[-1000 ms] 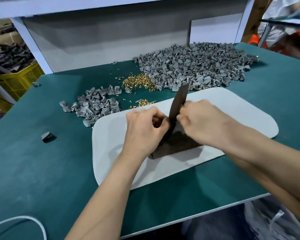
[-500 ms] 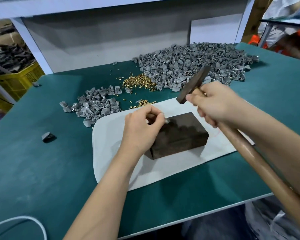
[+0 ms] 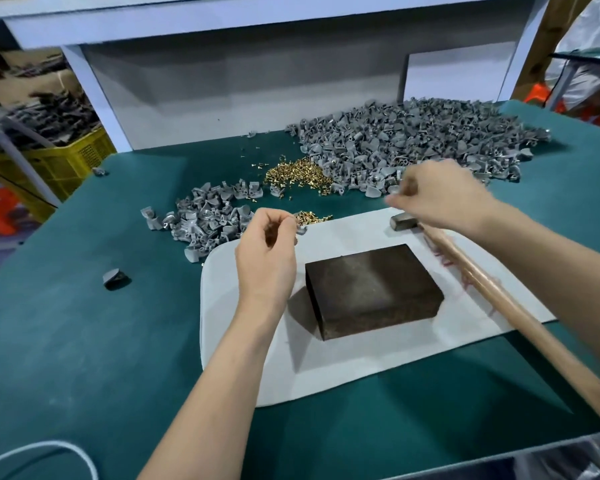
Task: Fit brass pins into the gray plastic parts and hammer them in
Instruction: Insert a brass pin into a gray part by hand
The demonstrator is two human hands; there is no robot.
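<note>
My left hand (image 3: 267, 251) hovers over the back left corner of the white mat (image 3: 326, 362), fingers curled, pinching a small gray plastic part (image 3: 302, 231) at its tips. A small heap of brass pins (image 3: 312, 216) lies just behind it. My right hand (image 3: 440, 195) is blurred at the near edge of the big pile of gray parts (image 3: 412, 140); whether it holds anything is unclear. The hammer (image 3: 402, 221) lies on the mat with its wooden handle running under my right forearm. The dark block (image 3: 371, 289) on the mat has a bare top.
A larger heap of brass pins (image 3: 298, 174) sits beside the big pile. A smaller pile of gray parts (image 3: 205, 216) lies left of the mat, with one stray part (image 3: 113, 278) on the green table (image 3: 83, 341). A white cable (image 3: 49, 452) curls at the front left.
My right hand laid the hammer down on the mat and reached back to the big gray pile. My left hand lifted the gray part off the block and moved it back-left.
</note>
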